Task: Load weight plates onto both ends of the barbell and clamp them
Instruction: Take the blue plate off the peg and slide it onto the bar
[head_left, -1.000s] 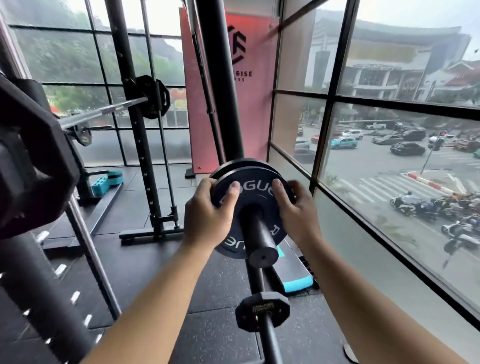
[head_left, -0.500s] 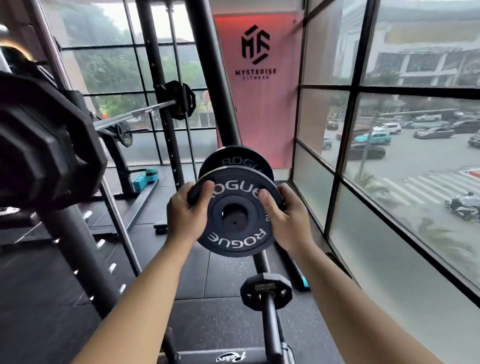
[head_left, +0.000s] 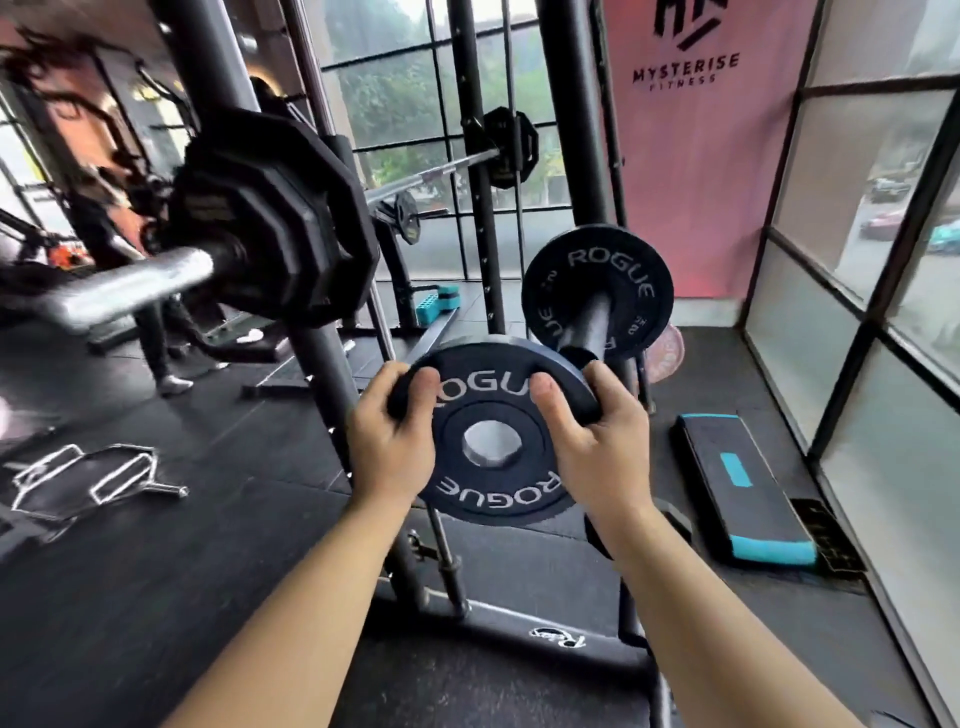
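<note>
- Only holder we log is the storage peg (head_left: 589, 325), sticking out in front of a black upright (head_left: 571, 104): it carries one second ROGUE plate (head_left: 571, 260), threaded through its hole, standing upright, printed face toward us
- Peg's long axis runs from that plate down and toward us
- Held plate (head_left: 493, 441) is off the peg, in the air mid-frame, just below and in front of the peg tip, above the floor (head_left: 208, 545); we cannot tell if its rim touches the peg
- Left hand (head_left: 395, 441) grips the plate's left rim, thumb on the printed face, fingers curled round behind
- Right hand (head_left: 597, 441) grips the right rim the same way, thumb on the face by the lettering, fingers wrapped over the edge
- Held plate is a round disc, printed face toward us, top edge leaning away, centre hole unfilled, hole axis pointing up toward the camera
- Barbell (head_left: 431, 174) sits left of the hands, well apart from the held plate; long axis runs from near left to far centre
- Near end carries black many-sided plates (head_left: 270, 218), with the chrome sleeve tip poking out lower left; blurred, so we cannot count them
- Far end carries a far plate (head_left: 501, 148)
- Step platform (head_left: 743, 499) with teal trim lies on the floor at right, near the windows; pink banner (head_left: 696, 156) hangs behind the peg
</note>
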